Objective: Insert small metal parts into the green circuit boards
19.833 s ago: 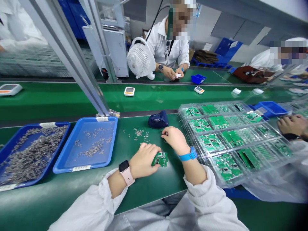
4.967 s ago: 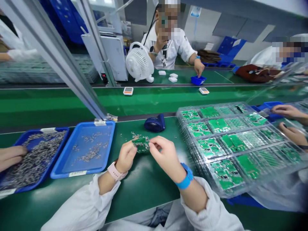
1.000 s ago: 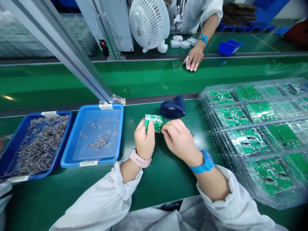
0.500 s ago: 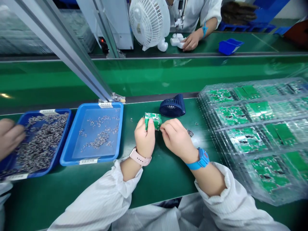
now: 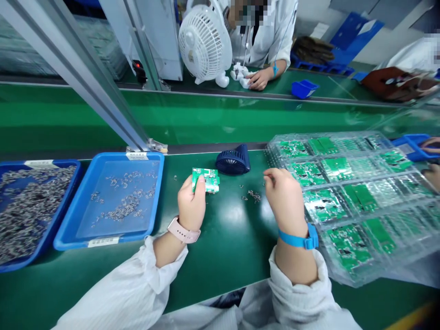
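Observation:
My left hand (image 5: 192, 201) is closed on a small green circuit board (image 5: 210, 179), with the thumb pressed on its upper face. My right hand (image 5: 283, 195) is raised over the table to the right, its thumb and forefinger brought together. Whatever may be between those fingertips is too small to make out. A little pile of small metal clips (image 5: 254, 196) lies on the green table between my hands, nearer the right one. Behind the board sits a dark blue mini fan (image 5: 233, 160).
To the left are a blue tray (image 5: 159, 183) of scattered metal clips and a fuller blue bin (image 5: 77, 183). Clear plastic trays (image 5: 318, 224) of circuit boards are stacked at right. A metal post (image 5: 103, 91) slants down at left. Across the divider, a co-worker's hand (image 5: 260, 79) rests near a white fan (image 5: 205, 43).
My right hand has come away from the board and moved right, uncovering the pile of clips. The left hand still holds the board. The view has shifted, and the hand over the left bin is gone.

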A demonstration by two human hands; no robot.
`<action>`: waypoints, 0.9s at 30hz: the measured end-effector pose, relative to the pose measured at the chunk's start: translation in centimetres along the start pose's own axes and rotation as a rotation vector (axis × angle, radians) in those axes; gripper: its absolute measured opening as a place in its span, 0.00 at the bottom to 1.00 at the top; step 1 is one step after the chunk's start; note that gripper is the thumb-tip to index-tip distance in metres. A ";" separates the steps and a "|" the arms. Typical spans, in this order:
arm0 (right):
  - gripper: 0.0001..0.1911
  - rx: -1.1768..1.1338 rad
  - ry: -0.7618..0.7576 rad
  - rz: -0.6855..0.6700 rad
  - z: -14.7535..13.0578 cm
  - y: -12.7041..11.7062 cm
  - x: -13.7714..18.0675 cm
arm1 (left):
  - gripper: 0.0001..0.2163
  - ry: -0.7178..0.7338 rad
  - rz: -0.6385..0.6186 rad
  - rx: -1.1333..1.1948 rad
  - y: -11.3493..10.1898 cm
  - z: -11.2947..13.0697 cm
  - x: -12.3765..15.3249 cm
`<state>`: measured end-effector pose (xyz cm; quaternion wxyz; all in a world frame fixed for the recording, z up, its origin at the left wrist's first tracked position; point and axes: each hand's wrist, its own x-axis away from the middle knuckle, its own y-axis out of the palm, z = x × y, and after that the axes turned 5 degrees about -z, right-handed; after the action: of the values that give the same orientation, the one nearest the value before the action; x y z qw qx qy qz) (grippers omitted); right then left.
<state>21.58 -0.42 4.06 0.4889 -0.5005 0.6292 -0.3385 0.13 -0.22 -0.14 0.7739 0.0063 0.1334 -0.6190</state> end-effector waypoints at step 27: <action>0.07 -0.469 -0.472 -0.192 -4.9 2.3 0.9 | 0.16 -0.029 -0.019 0.050 -0.2 -0.5 0.1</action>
<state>16.18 -1.02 3.12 0.4586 -0.7206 0.5096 -0.1040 -0.09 -0.32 -0.59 0.7695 0.0155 0.1068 -0.6294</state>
